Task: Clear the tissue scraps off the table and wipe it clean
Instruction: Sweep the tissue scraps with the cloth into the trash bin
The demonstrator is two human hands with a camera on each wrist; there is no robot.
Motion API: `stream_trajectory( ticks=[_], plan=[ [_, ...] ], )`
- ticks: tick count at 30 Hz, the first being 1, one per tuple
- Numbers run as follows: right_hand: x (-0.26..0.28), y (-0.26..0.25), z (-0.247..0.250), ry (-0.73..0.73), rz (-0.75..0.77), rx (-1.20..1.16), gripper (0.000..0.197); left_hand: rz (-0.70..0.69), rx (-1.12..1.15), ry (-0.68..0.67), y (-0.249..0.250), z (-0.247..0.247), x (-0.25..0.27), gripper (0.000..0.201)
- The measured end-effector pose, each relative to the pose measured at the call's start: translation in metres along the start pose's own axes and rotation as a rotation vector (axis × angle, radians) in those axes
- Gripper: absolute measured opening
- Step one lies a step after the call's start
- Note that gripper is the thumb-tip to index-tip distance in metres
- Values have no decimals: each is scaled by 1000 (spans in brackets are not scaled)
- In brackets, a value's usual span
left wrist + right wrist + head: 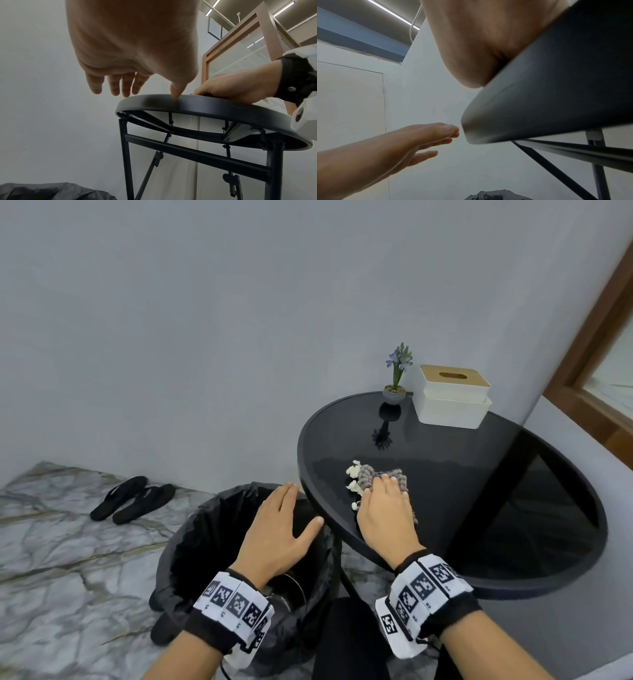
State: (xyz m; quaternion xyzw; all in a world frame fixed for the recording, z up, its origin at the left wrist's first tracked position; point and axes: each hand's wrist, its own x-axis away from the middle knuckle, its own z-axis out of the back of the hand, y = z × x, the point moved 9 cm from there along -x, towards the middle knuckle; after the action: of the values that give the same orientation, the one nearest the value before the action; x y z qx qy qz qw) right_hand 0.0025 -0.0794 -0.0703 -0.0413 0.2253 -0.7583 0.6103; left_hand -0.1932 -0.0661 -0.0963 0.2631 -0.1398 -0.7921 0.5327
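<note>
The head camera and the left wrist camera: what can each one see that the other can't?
Only the head view shows the tabletop: white tissue scraps, the grey cloth under the right hand, a tissue box, a small potted flower, plus slippers on the floor.

Only the left wrist view shows the table's folding legs underneath and ceiling lights.

Both show the open left hand beside the table's rim, and the bin's black bag.
</note>
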Motion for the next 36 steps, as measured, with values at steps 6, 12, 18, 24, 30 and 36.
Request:
stream_trajectory(
  ticks=[6, 12, 18, 24, 30, 36],
  plan=[
    [-15, -37, -12, -40, 31, 12, 47, 49, -8, -4, -20, 11, -5, 81],
    [-24, -77, -30, -52, 76, -37, 46, 98, -10, 12, -42, 22, -9, 78],
    [-39, -110, -39, -70, 153, -146, 35, 138, -9, 12, -67, 21, -13, 78],
    [-48, -110, -33, -160, 57, -560, 30, 156, 19, 18, -75, 21, -15, 77],
    [-56, -80, 9, -37, -60, -722, 31, 171, 41, 15, -76, 21, -13, 79],
    [-73, -63, 46, 110, -62, -597, 33, 170, 56, 24, -72, 21, -10, 80]
  ],
)
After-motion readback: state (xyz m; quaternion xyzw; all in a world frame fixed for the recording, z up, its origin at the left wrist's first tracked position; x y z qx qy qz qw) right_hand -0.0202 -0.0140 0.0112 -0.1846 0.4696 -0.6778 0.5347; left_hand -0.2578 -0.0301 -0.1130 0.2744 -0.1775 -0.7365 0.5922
